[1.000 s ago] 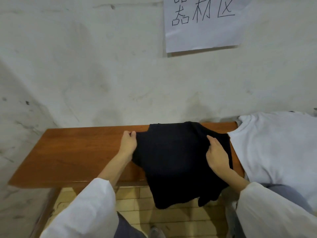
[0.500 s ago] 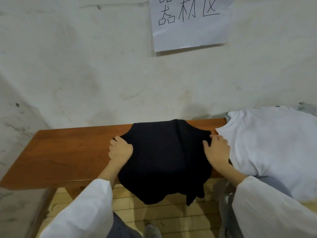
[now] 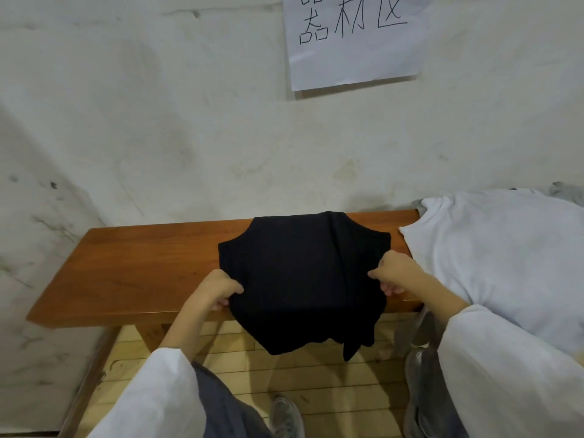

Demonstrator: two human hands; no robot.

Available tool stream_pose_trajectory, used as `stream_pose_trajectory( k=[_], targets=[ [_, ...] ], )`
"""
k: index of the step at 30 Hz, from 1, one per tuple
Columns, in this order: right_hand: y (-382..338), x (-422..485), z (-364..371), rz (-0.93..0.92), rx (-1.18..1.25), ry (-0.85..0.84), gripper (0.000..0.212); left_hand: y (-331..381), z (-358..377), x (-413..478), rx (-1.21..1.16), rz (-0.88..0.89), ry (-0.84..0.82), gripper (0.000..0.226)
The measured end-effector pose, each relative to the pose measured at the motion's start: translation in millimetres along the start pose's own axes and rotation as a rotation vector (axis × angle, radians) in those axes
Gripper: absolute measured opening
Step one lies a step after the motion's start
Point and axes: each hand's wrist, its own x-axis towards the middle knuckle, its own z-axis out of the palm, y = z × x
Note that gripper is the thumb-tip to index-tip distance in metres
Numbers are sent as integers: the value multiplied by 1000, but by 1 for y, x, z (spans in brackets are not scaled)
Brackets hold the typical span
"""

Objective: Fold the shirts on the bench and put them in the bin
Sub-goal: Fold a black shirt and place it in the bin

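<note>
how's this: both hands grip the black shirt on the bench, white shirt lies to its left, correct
No: the head view shows the white shirt to the right of the black shirt. Left hand and right hand do grip it on the bench.

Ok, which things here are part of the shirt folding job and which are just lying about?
Job: black shirt, pinched by left hand and right hand; white shirt; bench. Bin not in view.
Lying about: paper sign on the wall.
</note>
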Motion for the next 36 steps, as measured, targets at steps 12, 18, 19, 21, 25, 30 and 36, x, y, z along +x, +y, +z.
stream_pose_trajectory(
  k=[12,18,19,21,25,30,36],
  targets=[
    [36,0,-6,-14,19,394,34,-21,-33,-12,105,112,77,57],
    [24,2,23,-206,-180,531,49,-13,14,-17,586,83,429,47],
    [19,4,28,-246,-153,521,50,-9,26,-16,600,149,491,44],
    [8,10,39,-263,-72,447,56,-3,46,-7,542,280,530,48],
    [4,26,55,-162,-191,389,70,5,61,9,471,351,525,62],
    [8,52,45,-189,-269,423,75,20,53,20,485,338,421,78],
    [6,73,33,-224,-305,415,75,8,74,33,453,450,459,68]
  ],
)
